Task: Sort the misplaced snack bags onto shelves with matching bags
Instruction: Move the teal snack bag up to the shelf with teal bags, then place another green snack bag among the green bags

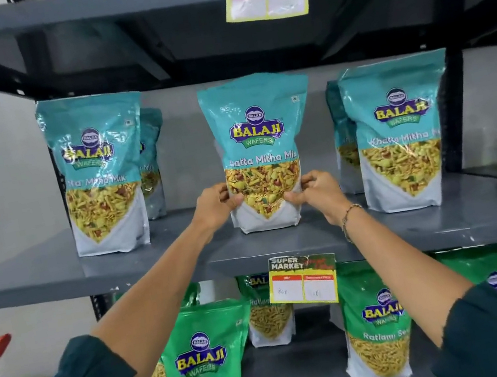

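Reaching past the green Ratlami Sev bags (201,362) below, left hand (215,205) and right hand (316,194) pinch the lower sides of a teal Khatta Mitha Mix bag (259,153), upright mid-shelf (56,272). Matching teal bags (98,175) flank it, well apart. Advice: square its base flat, label forward, before letting go.

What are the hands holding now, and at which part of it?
Both hands, left and right, hold the middle teal bag by its lower side edges; it stands upright on the shelf.
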`<state>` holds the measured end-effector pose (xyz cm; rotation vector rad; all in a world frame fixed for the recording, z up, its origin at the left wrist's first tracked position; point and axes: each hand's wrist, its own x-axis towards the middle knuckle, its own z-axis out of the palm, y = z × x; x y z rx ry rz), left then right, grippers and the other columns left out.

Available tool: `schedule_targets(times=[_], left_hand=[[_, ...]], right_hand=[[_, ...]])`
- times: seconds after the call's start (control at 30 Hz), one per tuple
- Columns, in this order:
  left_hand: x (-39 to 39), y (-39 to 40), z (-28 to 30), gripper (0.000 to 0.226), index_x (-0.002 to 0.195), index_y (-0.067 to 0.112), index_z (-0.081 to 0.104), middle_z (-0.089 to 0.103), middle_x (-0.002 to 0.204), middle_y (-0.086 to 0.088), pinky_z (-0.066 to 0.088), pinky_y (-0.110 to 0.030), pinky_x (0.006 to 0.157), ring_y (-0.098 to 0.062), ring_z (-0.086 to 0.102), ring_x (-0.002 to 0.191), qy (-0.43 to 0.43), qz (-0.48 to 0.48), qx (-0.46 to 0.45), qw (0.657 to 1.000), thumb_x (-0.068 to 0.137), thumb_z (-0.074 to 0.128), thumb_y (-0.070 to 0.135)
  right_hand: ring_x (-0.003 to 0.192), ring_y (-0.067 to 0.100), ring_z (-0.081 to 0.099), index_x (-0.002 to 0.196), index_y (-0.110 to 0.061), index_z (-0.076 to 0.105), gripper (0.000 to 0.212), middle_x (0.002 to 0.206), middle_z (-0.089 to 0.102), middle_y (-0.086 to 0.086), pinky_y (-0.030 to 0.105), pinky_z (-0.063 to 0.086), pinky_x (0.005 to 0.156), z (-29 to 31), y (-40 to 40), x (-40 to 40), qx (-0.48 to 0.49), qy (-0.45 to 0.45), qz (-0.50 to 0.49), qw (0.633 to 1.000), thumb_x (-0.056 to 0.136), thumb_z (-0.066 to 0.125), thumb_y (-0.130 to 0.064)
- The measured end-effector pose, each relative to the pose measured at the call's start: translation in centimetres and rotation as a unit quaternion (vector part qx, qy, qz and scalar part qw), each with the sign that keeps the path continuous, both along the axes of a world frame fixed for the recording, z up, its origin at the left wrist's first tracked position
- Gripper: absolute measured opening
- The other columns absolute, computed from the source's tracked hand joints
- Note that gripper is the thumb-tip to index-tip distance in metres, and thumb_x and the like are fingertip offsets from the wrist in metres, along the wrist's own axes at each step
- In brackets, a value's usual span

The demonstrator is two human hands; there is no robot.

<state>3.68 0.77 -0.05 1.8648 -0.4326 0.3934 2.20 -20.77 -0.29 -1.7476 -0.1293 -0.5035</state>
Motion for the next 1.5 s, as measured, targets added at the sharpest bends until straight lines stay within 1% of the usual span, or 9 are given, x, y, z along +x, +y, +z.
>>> schedule_targets(times=[0.27,0.5,0.7,0.8,0.9,1.03,1.2,1.33,1.5], left_hand=[[0.4,-0.5,-0.9,0.026,0.115,0.01,0.057,0.064,0.112,-0.004,0.049,-0.035,0.094,-0.02,0.059,0.107,0.004,-0.015,0.0,1.0,0.09,0.055,0.014],[-0.4,-0.6,-0.8,0.032,0.12,0.013,0.053,0.062,0.124,-0.008,0.046,-0.035,0.094,-0.024,0.057,0.114,0.017,-0.006,0.045,0.999,0.091,0.053,0.024],[-2.7,-0.4,-1.1,0.047,0.133,0.005,0.037,0.054,0.133,-0.013,0.039,-0.028,0.093,-0.027,0.052,0.119,-0.031,0.11,0.112,0.987,0.09,0.053,0.015],[-5.6,-0.2,-1.1,0.034,0.125,0.007,0.048,0.064,0.119,-0.01,0.041,-0.012,0.077,-0.016,0.058,0.099,-0.097,0.126,0.076,0.984,0.091,0.048,0.013],[-9.5,0.2,-1.3,0.022,0.11,0.011,0.058,0.07,0.097,-0.001,0.042,-0.001,0.064,-0.01,0.061,0.086,-0.138,0.11,0.015,0.984,0.092,0.048,0.019],[-14.0,1.0,-3.6,0.02,0.097,0.011,0.062,0.066,0.075,0.006,0.05,-0.018,0.075,-0.007,0.063,0.072,-0.125,0.068,-0.055,0.988,0.094,0.045,0.02],[-16.8,2.9,-9.8,0.018,0.093,0.01,0.063,0.066,0.072,0.001,0.052,-0.019,0.072,-0.001,0.06,0.061,-0.063,0.071,-0.083,0.992,0.092,0.045,0.013],[-18.0,5.0,-15.7,0.015,0.093,0.011,0.06,0.065,0.073,0.0,0.052,-0.027,0.073,-0.009,0.061,0.068,0.02,0.077,-0.072,0.994,0.093,0.045,0.014],[-16.8,8.8,-22.2,0.019,0.097,0.003,0.062,0.07,0.093,-0.014,0.051,-0.032,0.074,-0.026,0.066,0.087,0.171,0.123,0.058,0.976,0.092,0.045,0.01]], right_hand=[[0.102,0.027,0.061,0.084,-0.018,0.05,0.039,0.11,0.064,0.015,0.047,0.051,0.093,-0.6,-0.3,0.3,-0.018,0.011,0.02,1.0,0.062,0.082,-0.015],[0.109,0.026,0.058,0.105,-0.007,0.048,0.044,0.119,0.061,0.016,0.043,0.048,0.097,-0.7,-0.3,-0.6,-0.036,0.024,0.046,0.998,0.071,0.075,-0.013],[0.103,0.024,0.061,0.108,-0.006,0.059,0.028,0.113,0.066,0.011,0.029,0.048,0.089,-0.9,0.8,-3.1,-0.151,-0.039,-0.115,0.981,0.082,0.062,-0.015],[0.087,0.016,0.06,0.102,-0.007,0.062,0.017,0.101,0.067,0.008,0.006,0.043,0.067,-0.9,2.5,-6.3,-0.127,-0.123,-0.155,0.972,0.087,0.054,-0.012],[0.081,0.013,0.061,0.094,-0.012,0.064,0.012,0.09,0.067,0.002,0.01,0.044,0.064,-1.7,4.7,-9.4,-0.082,-0.169,-0.127,0.974,0.087,0.056,-0.016],[0.081,0.018,0.065,0.088,-0.017,0.066,0.01,0.084,0.07,0.003,0.029,0.054,0.074,-4.4,7.6,-12.9,-0.022,-0.174,-0.07,0.982,0.083,0.059,-0.022],[0.073,0.022,0.065,0.075,-0.03,0.062,0.012,0.071,0.067,0.002,0.037,0.055,0.068,-10.3,10.5,-16.8,0.019,-0.123,-0.033,0.992,0.083,0.06,-0.021],[0.068,0.016,0.062,0.081,-0.019,0.065,0.007,0.07,0.065,0.001,0.034,0.054,0.068,-17.4,11.5,-18.3,0.009,-0.026,-0.011,1.0,0.085,0.059,-0.022],[0.072,0.023,0.067,0.075,-0.021,0.066,0.01,0.071,0.069,0.004,0.046,0.058,0.078,-25.4,11.6,-17.2,-0.032,0.166,0.036,0.985,0.084,0.061,-0.018]])
